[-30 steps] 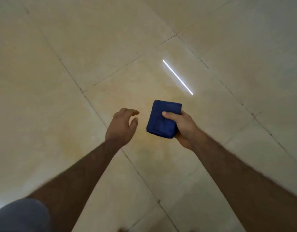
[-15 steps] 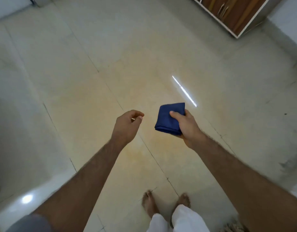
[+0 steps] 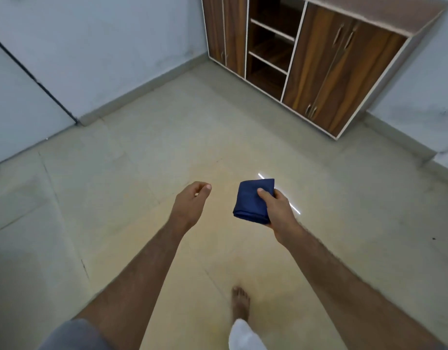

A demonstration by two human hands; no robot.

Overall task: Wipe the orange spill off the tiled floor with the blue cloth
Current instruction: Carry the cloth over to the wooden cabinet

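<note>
A folded dark blue cloth (image 3: 253,201) is held up in the air by my right hand (image 3: 277,210), thumb pressed on its top face. My left hand (image 3: 191,205) hovers beside it, a short gap to the left, fingers curled loosely with nothing in them. Both hands are well above the beige tiled floor (image 3: 142,173). I see no distinct orange spill; the tiles below my arms only have a faint yellowish tint (image 3: 182,286).
A wooden cabinet (image 3: 319,59) with open shelves stands against the far wall at the upper right. Pale walls with a skirting (image 3: 142,89) close the floor at the back. My bare foot and white trouser leg (image 3: 240,311) show at the bottom. A light streak (image 3: 295,208) reflects off the tiles.
The view has risen and tilted up from the floor, bringing the walls and cabinet into sight. My hands keep the same pose, the right still gripping the cloth.
</note>
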